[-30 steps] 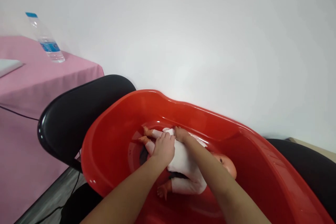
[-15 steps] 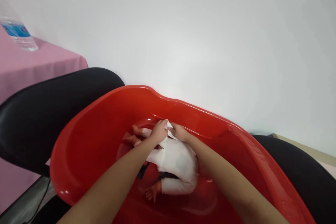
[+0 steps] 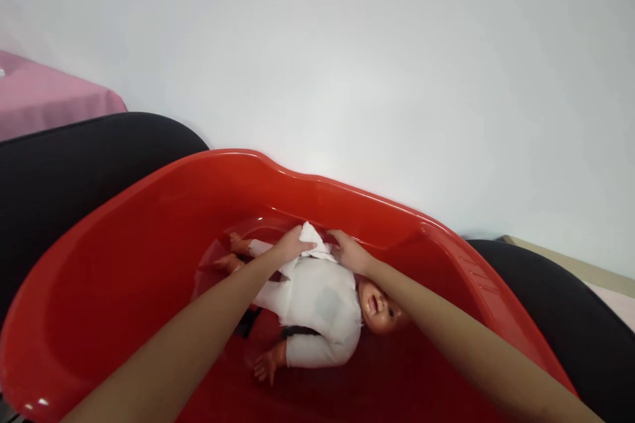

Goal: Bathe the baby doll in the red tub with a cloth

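Observation:
A baby doll (image 3: 317, 294) in a white, wet-looking body suit lies on its back in a red tub (image 3: 278, 175), feet to the left and head to the right. My left hand (image 3: 292, 244) is closed on a crumpled white cloth (image 3: 313, 238) over the doll's far side. Beside the cloth's right edge, my right hand (image 3: 351, 252) has its fingers and thumb apart. My right forearm covers part of the doll's head (image 3: 380, 309). The doll's near hand (image 3: 266, 365) shows palm side, fingers spread; its far arm is hidden by the cloth and my hands.
Shallow water appears to lie around the doll. Black chairs (image 3: 99, 152) (image 3: 536, 297) stand at both ends of the tub. A pink-covered table (image 3: 54, 92) is at far left, and a white wall (image 3: 347, 53) rises behind.
My hands have moved apart; the right one has loosened from the cloth, which hangs wider from the left. The doll's face has come into view as the camera shifted right.

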A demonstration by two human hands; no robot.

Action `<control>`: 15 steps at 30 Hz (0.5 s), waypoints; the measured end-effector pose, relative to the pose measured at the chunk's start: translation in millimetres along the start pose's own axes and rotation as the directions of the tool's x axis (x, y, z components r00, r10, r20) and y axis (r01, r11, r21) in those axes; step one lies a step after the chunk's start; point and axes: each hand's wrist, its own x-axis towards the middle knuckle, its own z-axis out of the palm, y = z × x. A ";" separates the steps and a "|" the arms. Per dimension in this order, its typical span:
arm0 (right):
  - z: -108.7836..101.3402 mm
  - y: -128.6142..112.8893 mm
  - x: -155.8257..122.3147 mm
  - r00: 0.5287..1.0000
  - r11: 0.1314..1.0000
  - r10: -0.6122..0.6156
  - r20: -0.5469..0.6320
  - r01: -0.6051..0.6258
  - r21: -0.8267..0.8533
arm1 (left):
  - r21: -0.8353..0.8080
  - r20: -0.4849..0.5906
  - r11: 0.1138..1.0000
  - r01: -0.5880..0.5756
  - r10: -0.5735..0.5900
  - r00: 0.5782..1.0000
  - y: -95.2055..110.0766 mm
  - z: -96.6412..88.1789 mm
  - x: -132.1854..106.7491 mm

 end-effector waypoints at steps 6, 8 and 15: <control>-2.3 14.9 -12.5 0.990 0.999 -0.023 0.138 0.030 -0.045 | 0.267 -0.004 0.962 -0.053 0.056 0.998 11.0 6.3 -11.5; -4.0 10.6 -7.9 0.982 0.995 -0.059 0.181 0.073 -0.066 | 0.245 0.025 0.969 -0.023 0.018 1.000 18.1 8.6 -11.8; -2.3 0.2 6.9 0.981 0.995 -0.075 0.180 0.062 0.077 | 0.180 -0.046 0.983 -0.031 0.040 0.998 33.4 15.4 -5.6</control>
